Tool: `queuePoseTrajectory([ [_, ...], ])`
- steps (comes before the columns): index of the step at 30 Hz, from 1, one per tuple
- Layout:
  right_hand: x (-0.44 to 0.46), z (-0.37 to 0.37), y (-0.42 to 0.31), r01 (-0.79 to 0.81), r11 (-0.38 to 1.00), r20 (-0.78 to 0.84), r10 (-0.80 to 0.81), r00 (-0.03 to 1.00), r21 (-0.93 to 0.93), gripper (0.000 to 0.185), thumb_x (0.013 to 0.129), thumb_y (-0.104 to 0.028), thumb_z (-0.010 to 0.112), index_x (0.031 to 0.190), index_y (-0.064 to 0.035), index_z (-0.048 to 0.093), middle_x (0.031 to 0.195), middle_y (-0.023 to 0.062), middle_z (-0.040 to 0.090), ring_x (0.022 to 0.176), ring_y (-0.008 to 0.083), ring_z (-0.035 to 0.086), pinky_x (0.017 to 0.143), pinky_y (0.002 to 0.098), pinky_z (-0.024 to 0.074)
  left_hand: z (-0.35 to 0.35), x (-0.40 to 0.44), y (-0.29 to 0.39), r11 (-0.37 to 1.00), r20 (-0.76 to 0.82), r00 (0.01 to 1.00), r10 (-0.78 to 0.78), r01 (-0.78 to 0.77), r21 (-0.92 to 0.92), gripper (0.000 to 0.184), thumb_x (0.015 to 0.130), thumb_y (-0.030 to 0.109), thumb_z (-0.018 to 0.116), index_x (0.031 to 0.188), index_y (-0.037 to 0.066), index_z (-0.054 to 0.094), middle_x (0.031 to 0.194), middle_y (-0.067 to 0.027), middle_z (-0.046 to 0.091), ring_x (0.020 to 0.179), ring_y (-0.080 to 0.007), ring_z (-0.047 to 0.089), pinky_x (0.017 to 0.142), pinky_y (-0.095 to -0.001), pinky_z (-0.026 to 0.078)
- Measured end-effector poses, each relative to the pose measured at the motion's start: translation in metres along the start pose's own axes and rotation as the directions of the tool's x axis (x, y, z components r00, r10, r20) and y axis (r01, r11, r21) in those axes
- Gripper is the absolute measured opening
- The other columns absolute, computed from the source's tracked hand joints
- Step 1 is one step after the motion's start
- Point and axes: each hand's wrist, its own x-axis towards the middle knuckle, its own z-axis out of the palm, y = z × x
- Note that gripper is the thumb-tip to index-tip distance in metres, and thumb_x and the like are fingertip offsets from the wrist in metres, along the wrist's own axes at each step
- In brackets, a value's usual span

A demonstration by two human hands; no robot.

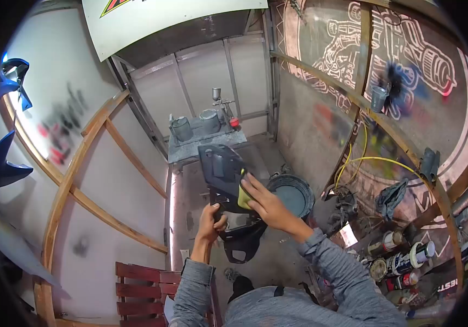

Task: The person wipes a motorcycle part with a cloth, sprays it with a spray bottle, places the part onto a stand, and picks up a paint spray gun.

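Observation:
A black moulded plastic panel (224, 169), like a vehicle fairing piece, is held up in front of me. My left hand (210, 223) is closed around its lower left edge, the thumb on top. My right hand (266, 201) lies along the panel's right side with its fingers over a yellow-green cloth or pad (243, 197), pressing it to the surface. Just below is another black plastic part (243, 242) with an opening in it; whether it joins the panel I cannot tell. A wide dark tub of greyish liquid (292, 197) stands right behind my right hand.
Ahead, a small grey-spattered table (207, 148) bears cans (210, 121) and a spray gun (217, 95). Paint tins (400, 261) crowd the right side below a yellow hose (386, 158). At lower left is a dark red slatted seat (138, 291); blue panels (6, 163) hang farther left.

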Motion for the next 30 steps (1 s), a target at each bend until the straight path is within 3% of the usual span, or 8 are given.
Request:
queuePoseTrajectory([
  [3, -0.015, -0.004, 0.018, -0.248, 0.784, 0.251, 0.121, 0.96, 0.569, 0.052, 0.093, -0.01, 0.05, 0.144, -0.0054, 0.039, 0.152, 0.0183, 0.03, 0.143, 0.0361, 0.023, 0.115, 0.0387, 0.0218, -0.043, 0.008, -0.005, 0.969, 0.154, 0.987, -0.04, 0.076, -0.233, 0.031, 0.097, 0.033, 0.045, 0.07, 0.018, 0.043, 0.043, 0.0079, 0.025, 0.033, -0.0041, 0.022, 0.034, -0.0204, 0.019],
  [7, 0.021, -0.002, 0.018, 0.001, 0.996, 0.027, -0.004, 1.0, 0.093, 0.048, 0.098, -0.018, 0.044, 0.144, -0.0049, 0.038, 0.152, 0.018, 0.032, 0.142, 0.0324, 0.028, 0.113, 0.0364, 0.0246, -0.051, 0.017, -0.009, 0.959, 0.239, 0.961, -0.136, 0.188, -0.212, 0.034, 0.097, 0.034, 0.043, 0.067, 0.019, 0.043, 0.041, 0.0083, 0.025, 0.033, -0.0037, 0.023, 0.033, -0.0195, 0.02],
  [11, 0.049, 0.001, 0.03, -0.429, 0.835, 0.064, 0.435, 0.898, 0.344, 0.045, 0.096, -0.02, 0.042, 0.137, -0.0031, 0.045, 0.125, 0.0246, 0.057, 0.118, 0.0369, 0.054, 0.101, 0.0381, 0.0384, -0.047, 0.02, -0.009, 0.955, 0.335, 0.942, -0.024, 0.121, -0.272, 0.033, 0.097, 0.033, 0.043, 0.067, 0.02, 0.044, 0.041, 0.0084, 0.026, 0.032, -0.0035, 0.022, 0.031, -0.0189, 0.02],
  [18, 0.006, -0.009, 0.036, -0.223, 0.893, 0.125, 0.291, 0.948, -0.392, 0.034, 0.091, -0.02, 0.042, 0.115, -0.0017, 0.058, 0.115, 0.0232, 0.061, 0.114, 0.0374, 0.055, 0.1, 0.0467, 0.0392, -0.032, 0.021, -0.029, 0.922, 0.265, 0.964, -0.026, 0.126, -0.367, 0.021, 0.097, 0.028, 0.046, 0.083, 0.014, 0.054, 0.053, 0.0058, 0.042, 0.034, -0.0024, 0.026, 0.031, -0.0175, 0.022],
  [21, -0.012, -0.01, 0.055, -0.103, 0.983, -0.072, 0.115, 0.991, 0.15, 0.034, 0.089, -0.007, 0.049, 0.121, -0.0009, 0.057, 0.127, 0.0242, 0.055, 0.125, 0.04, 0.047, 0.107, 0.0443, 0.0358, -0.021, 0.037, -0.038, 0.869, 0.319, 0.948, 0.009, 0.151, -0.471, 0.022, 0.097, 0.029, 0.046, 0.087, 0.011, 0.056, 0.058, 0.004, 0.048, 0.036, -0.0019, 0.029, 0.033, -0.0166, 0.025],
  [23, -0.029, -0.011, 0.06, -0.115, 0.984, -0.094, 0.129, 0.987, 0.138, 0.038, 0.09, -0.003, 0.05, 0.127, -0.0019, 0.054, 0.131, 0.0222, 0.055, 0.127, 0.0334, 0.049, 0.107, 0.0393, 0.0358, -0.006, 0.045, -0.036, 0.768, 0.115, 0.993, 0.004, 0.071, -0.636, 0.023, 0.097, 0.028, 0.045, 0.091, 0.01, 0.056, 0.061, 0.0025, 0.053, 0.036, -0.0026, 0.028, 0.034, -0.0164, 0.025],
  [26, -0.05, -0.011, 0.056, -0.326, 0.626, -0.016, 0.476, 0.879, 0.708, 0.041, 0.095, -0.009, 0.048, 0.135, -0.0021, 0.048, 0.125, 0.0155, 0.061, 0.117, 0.0159, 0.054, 0.098, 0.0289, 0.0394, -0.015, 0.067, -0.053, 0.7, 0.278, 0.954, 0.112, 0.122, -0.703, 0.023, 0.098, 0.026, 0.044, 0.094, 0.007, 0.057, 0.079, -0.0001, 0.062, 0.038, -0.0028, 0.03, 0.035, -0.0163, 0.026],
  [30, -0.067, -0.032, 0.006, -0.416, 0.842, -0.107, 0.475, 0.873, 0.343, 0.039, 0.096, -0.014, 0.047, 0.133, -0.003, 0.05, 0.118, 0.0169, 0.063, 0.109, 0.0251, 0.062, 0.092, 0.0333, 0.0449, -0.006, 0.076, -0.04, 0.708, 0.142, 0.984, 0.106, 0.025, -0.706, 0.023, 0.096, 0.026, 0.047, 0.093, 0.005, 0.057, 0.08, -0.0022, 0.06, 0.04, -0.0027, 0.032, 0.036, -0.0173, 0.027],
])
